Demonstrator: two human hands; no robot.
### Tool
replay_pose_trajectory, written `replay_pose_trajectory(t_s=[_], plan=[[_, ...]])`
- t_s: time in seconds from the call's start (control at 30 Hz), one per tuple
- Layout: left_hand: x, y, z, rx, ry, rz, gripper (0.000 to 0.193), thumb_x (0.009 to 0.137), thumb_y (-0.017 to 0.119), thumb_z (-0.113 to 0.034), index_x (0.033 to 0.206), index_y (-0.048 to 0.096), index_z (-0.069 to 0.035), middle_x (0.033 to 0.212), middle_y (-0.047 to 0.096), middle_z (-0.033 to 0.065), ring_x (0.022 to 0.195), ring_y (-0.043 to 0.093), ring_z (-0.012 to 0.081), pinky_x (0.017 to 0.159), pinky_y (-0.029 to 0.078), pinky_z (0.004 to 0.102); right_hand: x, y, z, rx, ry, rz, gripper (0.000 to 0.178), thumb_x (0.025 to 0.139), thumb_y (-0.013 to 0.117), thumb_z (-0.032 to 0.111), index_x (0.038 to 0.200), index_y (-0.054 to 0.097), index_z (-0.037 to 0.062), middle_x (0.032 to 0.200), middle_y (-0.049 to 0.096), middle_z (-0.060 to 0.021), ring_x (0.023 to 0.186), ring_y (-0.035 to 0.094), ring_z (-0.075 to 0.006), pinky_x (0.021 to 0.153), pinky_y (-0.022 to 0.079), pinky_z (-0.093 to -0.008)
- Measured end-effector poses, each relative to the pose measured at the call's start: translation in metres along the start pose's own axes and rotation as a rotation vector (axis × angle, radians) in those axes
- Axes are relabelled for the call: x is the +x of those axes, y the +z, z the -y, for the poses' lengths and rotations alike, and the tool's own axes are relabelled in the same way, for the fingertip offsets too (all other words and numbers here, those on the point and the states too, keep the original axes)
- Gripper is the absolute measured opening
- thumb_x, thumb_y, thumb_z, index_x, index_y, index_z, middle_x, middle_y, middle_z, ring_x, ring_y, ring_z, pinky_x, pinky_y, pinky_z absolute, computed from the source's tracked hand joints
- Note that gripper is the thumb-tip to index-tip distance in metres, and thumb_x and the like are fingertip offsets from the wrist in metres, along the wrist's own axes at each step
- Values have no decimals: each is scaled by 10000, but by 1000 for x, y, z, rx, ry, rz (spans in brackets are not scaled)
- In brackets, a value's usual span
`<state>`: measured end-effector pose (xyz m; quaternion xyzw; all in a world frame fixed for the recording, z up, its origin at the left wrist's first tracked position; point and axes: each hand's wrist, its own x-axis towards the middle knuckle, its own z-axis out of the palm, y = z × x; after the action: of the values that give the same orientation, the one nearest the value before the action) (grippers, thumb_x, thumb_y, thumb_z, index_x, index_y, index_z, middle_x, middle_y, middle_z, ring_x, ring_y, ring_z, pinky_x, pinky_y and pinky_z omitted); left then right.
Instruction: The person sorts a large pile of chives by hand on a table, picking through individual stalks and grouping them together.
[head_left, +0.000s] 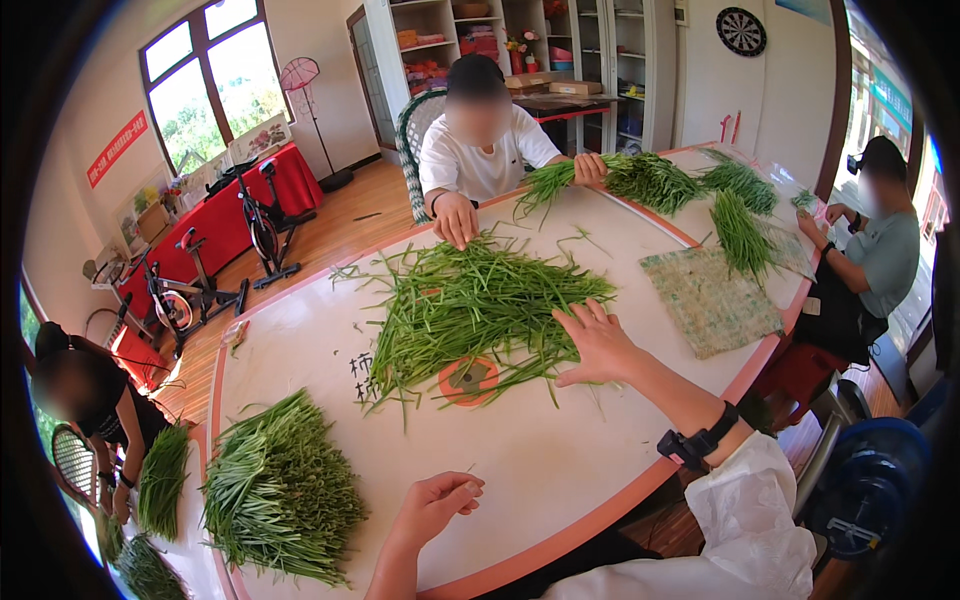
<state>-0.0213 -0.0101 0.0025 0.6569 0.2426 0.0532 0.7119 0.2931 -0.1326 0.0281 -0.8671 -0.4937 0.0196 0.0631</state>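
Observation:
A loose heap of long green chives (470, 300) lies across the middle of the white table. At the heap's right edge my right hand (598, 348) is open, fingers spread, palm toward the chives. My left hand (438, 508) hovers over the near side of the table, its fingers curled in toward the thumb, and nothing shows in them. To its left lies a big bundle of chives (285, 485), stalks lined up. Across the table, a person in a white shirt reaches one hand (458, 218) to the heap and grips a bunch of chives (548, 185) in the other.
More chive bundles (655, 183) lie at the far right, one on a greenish mat (712, 297). A person sits at the right; another bends over chives (163, 480) at the left. The white table (520, 490) has a reddish rim. Exercise bikes (185, 285) stand beyond it.

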Motion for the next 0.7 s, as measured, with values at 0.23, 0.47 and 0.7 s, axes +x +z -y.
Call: replay_pose_trajectory(t_s=[0.23,0.47,0.7], plan=[[-5,-6,1,163,31,-74,193,851,568,-117,966,613,31,820,616,41,704,571,92,633,465,222,85,-5,-20,-141,-59,116,1223,463,789,508,1402,99,138,1397,210,-237,1296,153,-421,991,248,-541],[-7,-2,-10,318,170,-125,171,833,591,-138,949,630,-19,787,623,86,673,588,139,611,464,243,129,0,-47,-59,13,285,1163,513,763,373,1400,50,132,1259,433,-190,1143,415,-361,920,316,-526],[-1,-2,-5,421,267,-122,162,815,592,-123,933,615,-14,789,603,124,669,574,189,617,462,281,130,10,-105,14,-125,50,486,615,678,293,995,593,4,780,605,-171,750,590,-292,668,459,-320]])
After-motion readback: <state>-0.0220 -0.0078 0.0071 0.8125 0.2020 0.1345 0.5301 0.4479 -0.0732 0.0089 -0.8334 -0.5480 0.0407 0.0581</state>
